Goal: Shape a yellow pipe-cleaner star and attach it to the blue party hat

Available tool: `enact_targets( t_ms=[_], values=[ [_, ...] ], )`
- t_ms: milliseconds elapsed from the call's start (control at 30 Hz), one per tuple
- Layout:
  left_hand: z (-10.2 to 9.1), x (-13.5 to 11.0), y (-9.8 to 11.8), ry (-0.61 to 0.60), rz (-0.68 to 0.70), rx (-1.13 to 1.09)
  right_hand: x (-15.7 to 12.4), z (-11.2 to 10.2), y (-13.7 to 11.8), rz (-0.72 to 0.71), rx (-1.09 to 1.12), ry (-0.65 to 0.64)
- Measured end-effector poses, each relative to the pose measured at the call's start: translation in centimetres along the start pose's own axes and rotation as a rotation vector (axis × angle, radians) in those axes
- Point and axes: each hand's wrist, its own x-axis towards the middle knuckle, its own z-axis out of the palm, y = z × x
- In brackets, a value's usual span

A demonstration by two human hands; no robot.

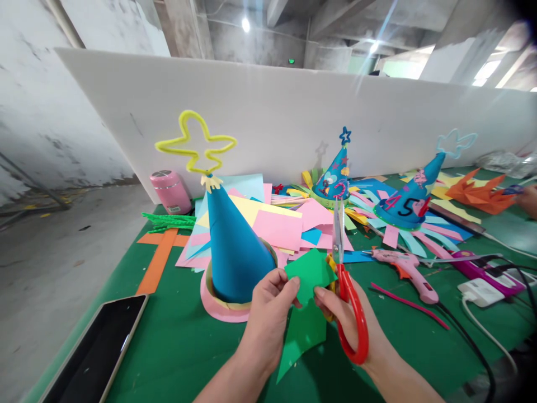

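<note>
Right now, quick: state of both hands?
Left hand: closed, pinching the green paper between thumb and fingers.
Right hand: closed, holding the red-handled scissors, blades pointing up, with its thumb on the same paper.

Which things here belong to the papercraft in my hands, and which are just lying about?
Part of the job: green paper, in left hand and right hand; red-handled scissors, also in the right; probably blue cone hat.

Apparently just lying about: phone; pink bottle; white charger.

red-handled scissors point forward beside angular green paper.
</note>
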Motion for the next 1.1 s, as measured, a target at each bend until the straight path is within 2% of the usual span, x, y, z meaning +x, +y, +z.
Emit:
enact_targets(
  t_ms=[300,467,567,800,900,1100],
  values=[
    [-0.3,0.4,-0.5,-0.004,-0.005,0.046,-0.1,0.3,-0.2,0.009,0.070,0.031],
    [-0.4,0.4,-0.5,0.000,-0.013,0.055,0.1,-0.2,0.4,0.093,0.109,0.054],
    [-0.3,0.4,-0.4,-0.008,-0.023,0.049,0.3,-0.7,0.6,0.097,0.110,0.040],
    [0.4,-0.1,0.0,-0.243,-0.129,0.153,1.9,-1.3,0.0,-0.025,0.074,0.057],
    [0.5,-0.3,0.2,-0.290,-0.144,0.193,2.9,-1.6,-0.2,-0.063,0.009,-0.021],
    [0.0,-0.2,0.1,-0.272,-0.142,0.102,3.7,-1.8,-1.4,-0.066,-0.079,-0.236]
  ],
)
